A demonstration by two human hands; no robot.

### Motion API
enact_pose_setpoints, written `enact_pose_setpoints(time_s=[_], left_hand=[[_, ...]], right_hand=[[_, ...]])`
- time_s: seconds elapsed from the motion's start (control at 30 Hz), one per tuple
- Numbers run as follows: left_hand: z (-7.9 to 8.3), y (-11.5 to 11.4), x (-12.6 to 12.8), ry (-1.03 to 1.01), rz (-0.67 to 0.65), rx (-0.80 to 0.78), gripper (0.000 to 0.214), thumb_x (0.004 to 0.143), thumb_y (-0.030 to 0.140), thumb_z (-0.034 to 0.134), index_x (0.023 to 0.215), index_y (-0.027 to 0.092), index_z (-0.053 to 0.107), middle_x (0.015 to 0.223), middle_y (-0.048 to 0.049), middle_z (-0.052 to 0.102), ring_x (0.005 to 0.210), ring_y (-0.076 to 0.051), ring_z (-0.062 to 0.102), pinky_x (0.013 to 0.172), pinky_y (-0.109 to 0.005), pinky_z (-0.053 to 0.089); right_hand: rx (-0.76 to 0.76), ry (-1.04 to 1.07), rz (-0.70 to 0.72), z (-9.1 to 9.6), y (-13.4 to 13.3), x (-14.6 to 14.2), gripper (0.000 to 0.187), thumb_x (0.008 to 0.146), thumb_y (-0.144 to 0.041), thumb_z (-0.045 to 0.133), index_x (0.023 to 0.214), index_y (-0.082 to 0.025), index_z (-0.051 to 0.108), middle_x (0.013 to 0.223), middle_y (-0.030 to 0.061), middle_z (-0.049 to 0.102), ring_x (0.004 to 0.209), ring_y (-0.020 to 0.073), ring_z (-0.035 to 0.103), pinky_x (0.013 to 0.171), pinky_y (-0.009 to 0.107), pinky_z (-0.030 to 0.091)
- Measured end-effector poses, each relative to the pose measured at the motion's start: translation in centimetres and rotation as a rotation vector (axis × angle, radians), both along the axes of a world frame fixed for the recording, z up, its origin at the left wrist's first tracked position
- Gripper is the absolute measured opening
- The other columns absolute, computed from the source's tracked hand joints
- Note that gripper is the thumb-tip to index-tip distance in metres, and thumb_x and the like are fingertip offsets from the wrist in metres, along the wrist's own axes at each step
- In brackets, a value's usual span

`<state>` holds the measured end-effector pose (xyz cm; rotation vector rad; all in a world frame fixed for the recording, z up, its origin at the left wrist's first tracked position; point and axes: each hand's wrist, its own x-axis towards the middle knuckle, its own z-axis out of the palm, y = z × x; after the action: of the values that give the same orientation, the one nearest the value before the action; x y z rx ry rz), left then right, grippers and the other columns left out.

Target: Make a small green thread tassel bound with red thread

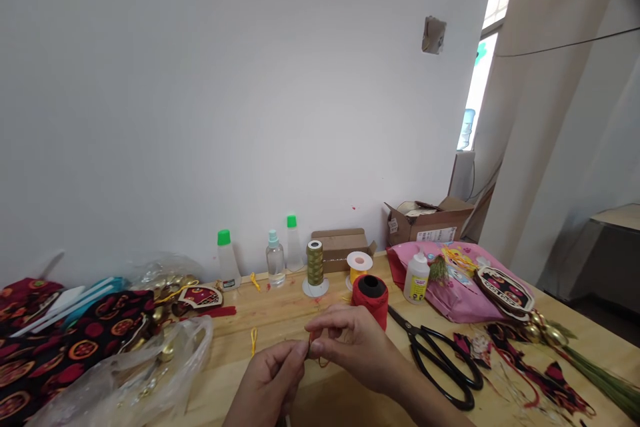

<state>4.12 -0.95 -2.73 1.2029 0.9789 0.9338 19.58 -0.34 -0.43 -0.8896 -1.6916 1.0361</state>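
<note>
My left hand (pixel 273 377) is closed in a pinch, thumb against the fingers, above the front of the wooden table. Its fingertips meet those of my right hand (pixel 353 347), which pinches too. Between them shows a bit of thin orange-red cord (pixel 324 363), with a small loop hanging below my right fingers; most of it is hidden. Just behind my right hand stands a red thread spool (pixel 371 300). Black-handled scissors (pixel 435 353) lie to the right of that hand. A short yellow cord loop (pixel 254 340) rests left of my hands.
Along the wall stand green-capped bottles (pixel 229 263), an olive thread spool (pixel 315 263) and a white glue bottle (pixel 417 280). A plastic bag (pixel 165 360) and patterned fabric (pixel 90 340) cover the left. A pink bag (pixel 450 293), an ornament (pixel 505 290) and fabric scraps occupy the right.
</note>
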Motion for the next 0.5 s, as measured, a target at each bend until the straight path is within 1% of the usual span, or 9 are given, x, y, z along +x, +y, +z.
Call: enact_pose_setpoints(time_s=[0.1, 0.17, 0.27, 0.43, 0.5], left_hand=[[-0.2, 0.1, 0.0, 0.024, 0.016, 0.022, 0.045, 0.06, 0.061, 0.057, 0.057, 0.016, 0.052, 0.042, 0.0119, 0.022, 0.038, -0.005, 0.013, 0.036, -0.02, 0.009], [-0.2, 0.1, 0.0, 0.042, 0.034, 0.042, 0.046, 0.059, 0.062, 0.056, 0.056, 0.016, 0.052, 0.041, 0.0121, 0.021, 0.038, -0.005, 0.013, 0.036, -0.02, 0.008], [-0.2, 0.0, 0.0, 0.069, 0.038, 0.064, 0.047, 0.06, 0.063, 0.055, 0.055, 0.016, 0.052, 0.041, 0.0118, 0.022, 0.038, -0.004, 0.013, 0.036, -0.02, 0.009], [0.0, 0.0, 0.0, 0.03, 0.021, 0.047, 0.045, 0.062, 0.06, 0.056, 0.06, 0.016, 0.057, 0.042, 0.0116, 0.022, 0.038, -0.005, 0.013, 0.035, -0.02, 0.01], [0.1, 0.0, 0.0, 0.008, 0.022, 0.02, 0.046, 0.061, 0.06, 0.056, 0.063, 0.015, 0.059, 0.042, 0.0117, 0.021, 0.038, -0.005, 0.013, 0.035, -0.02, 0.009]], right_hand=[[0.127, -0.03, -0.067, -0.1, -0.2, -0.6, 0.016, 0.069, -0.025, 0.064, 0.077, -0.012, 0.07, 0.066, 0.0053, 0.061, 0.062, 0.0135, 0.054, 0.054, 0.022, 0.04], [0.137, -0.014, -0.098, -0.3, -0.2, -0.9, 0.014, 0.069, -0.024, 0.064, 0.073, -0.012, 0.07, 0.064, 0.0046, 0.061, 0.061, 0.0125, 0.052, 0.053, 0.021, 0.039], [0.056, 0.063, -0.101, -0.4, -0.3, -1.1, 0.013, 0.069, -0.024, 0.063, 0.068, -0.012, 0.07, 0.062, 0.0037, 0.059, 0.054, 0.0105, 0.049, 0.048, 0.021, 0.038], [-0.116, 0.313, 0.006, -0.5, -0.3, -1.2, 0.014, 0.067, -0.024, 0.066, 0.063, -0.011, 0.069, 0.058, 0.0012, 0.056, 0.05, 0.0075, 0.049, 0.047, 0.019, 0.038], [-0.164, 0.374, 0.035, -0.5, -0.2, -1.2, 0.012, 0.065, -0.023, 0.067, 0.062, -0.012, 0.069, 0.057, 0.0003, 0.056, 0.049, 0.0062, 0.048, 0.047, 0.018, 0.037]])
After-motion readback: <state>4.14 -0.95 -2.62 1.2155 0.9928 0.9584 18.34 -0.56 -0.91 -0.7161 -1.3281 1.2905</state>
